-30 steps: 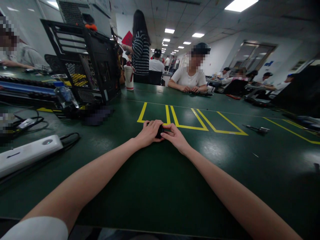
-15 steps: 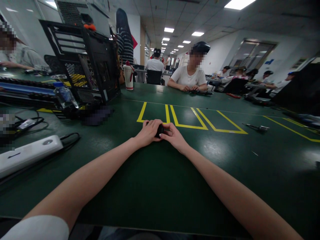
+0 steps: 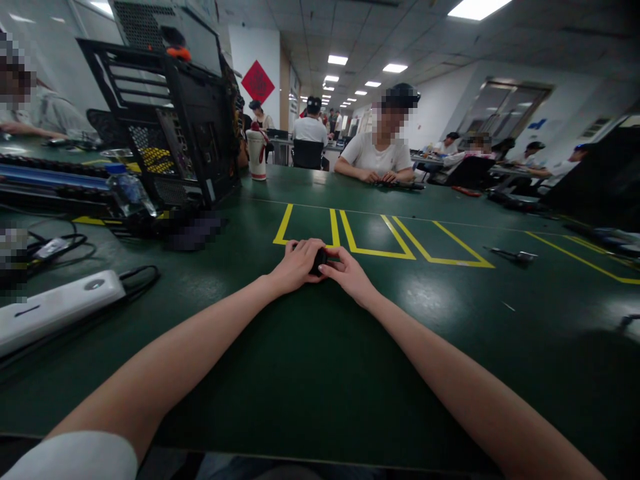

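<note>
A small black object (image 3: 320, 260) sits at frame centre on the green table (image 3: 310, 373), pinched between both hands. The left hand (image 3: 299, 265) curls over it; the right hand (image 3: 349, 272) grips its side with fingertips. Yellow floor-tape lines (image 3: 370, 240) lie just beyond; a black computer case (image 3: 170, 127) stands upper left.

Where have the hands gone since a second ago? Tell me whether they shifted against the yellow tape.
No. The left hand and right hand stay clasped on the small black object, just below the yellow tape lines.
</note>
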`<state>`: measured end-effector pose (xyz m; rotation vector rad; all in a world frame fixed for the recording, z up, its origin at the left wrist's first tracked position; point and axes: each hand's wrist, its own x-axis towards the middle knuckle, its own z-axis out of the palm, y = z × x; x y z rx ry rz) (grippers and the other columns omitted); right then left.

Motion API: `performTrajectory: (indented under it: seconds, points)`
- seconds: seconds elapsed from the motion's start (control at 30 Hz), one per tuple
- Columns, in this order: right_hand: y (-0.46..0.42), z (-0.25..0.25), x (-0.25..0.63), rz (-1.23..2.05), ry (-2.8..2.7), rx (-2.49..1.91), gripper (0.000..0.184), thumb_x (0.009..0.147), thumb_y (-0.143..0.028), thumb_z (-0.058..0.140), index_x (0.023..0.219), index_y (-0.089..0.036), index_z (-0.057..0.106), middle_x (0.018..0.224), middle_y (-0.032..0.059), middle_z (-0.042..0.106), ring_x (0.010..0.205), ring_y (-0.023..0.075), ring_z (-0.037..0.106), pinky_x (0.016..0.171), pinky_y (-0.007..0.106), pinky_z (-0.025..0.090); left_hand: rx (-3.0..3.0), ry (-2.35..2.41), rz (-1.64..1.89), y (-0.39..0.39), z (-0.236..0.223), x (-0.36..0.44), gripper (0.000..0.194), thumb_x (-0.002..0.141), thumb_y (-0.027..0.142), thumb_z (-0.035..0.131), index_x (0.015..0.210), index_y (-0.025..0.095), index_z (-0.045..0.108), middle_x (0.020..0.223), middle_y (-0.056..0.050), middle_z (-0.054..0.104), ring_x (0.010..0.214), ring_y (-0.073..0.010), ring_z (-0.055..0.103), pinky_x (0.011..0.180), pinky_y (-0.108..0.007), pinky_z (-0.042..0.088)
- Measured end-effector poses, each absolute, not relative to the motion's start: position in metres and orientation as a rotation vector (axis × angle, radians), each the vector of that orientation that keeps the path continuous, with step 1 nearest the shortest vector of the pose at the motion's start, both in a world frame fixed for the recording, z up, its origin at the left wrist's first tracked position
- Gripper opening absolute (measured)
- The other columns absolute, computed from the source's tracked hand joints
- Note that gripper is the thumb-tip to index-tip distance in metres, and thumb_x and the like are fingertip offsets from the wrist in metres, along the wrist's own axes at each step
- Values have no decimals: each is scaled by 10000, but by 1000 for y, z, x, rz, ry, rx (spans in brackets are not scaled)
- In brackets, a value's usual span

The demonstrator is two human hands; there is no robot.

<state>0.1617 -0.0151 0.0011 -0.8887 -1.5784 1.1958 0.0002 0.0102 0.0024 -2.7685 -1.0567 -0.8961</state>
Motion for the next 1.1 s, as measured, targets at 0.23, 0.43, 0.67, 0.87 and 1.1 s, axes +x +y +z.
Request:
performTrajectory:
  seconds: [0.23,0.43,0.67,0.87,1.1]
  points:
    - [-15,1,161,1162,-1546,-875,239,703,-272,596,915,-229,496,1011,11,525,933,147,552,835,342,471,-2752,-1068,-917,12,0,1,541,704,334,599,1134,188,305,1153,-100,471,1040,-259,464,892,-429,273]
    - [-15,2,160,1143,-1570,-907,300,718,-261,581,998,-234,475,1045,30,501,953,161,546,810,348,478,-2765,-1067,-900,12,2,1,532,703,319,604,1129,192,313,1167,-105,465,1049,-265,461,891,-431,273]
    - [-10,-3,162,1150,-1570,-954,365,710,-261,594,1047,-212,464,1090,57,511,984,179,546,857,383,455,-2747,-1067,-891,12,0,1,558,694,324,609,1140,184,304,1171,-111,464,1045,-274,463,884,-431,277]
    - [-12,-2,163,1121,-1603,-868,312,666,-210,636,943,-220,493,1039,14,524,1017,173,531,917,378,423,-2744,-1044,-899,11,1,0,531,700,312,600,1128,183,312,1159,-107,471,1034,-265,467,876,-421,283]
    - [-15,1,160,1088,-1546,-877,205,696,-248,615,862,-219,497,947,-7,521,922,151,568,884,372,447,-2739,-1052,-909,12,0,1,549,696,329,611,1133,181,312,1156,-106,472,1030,-266,468,874,-423,285]
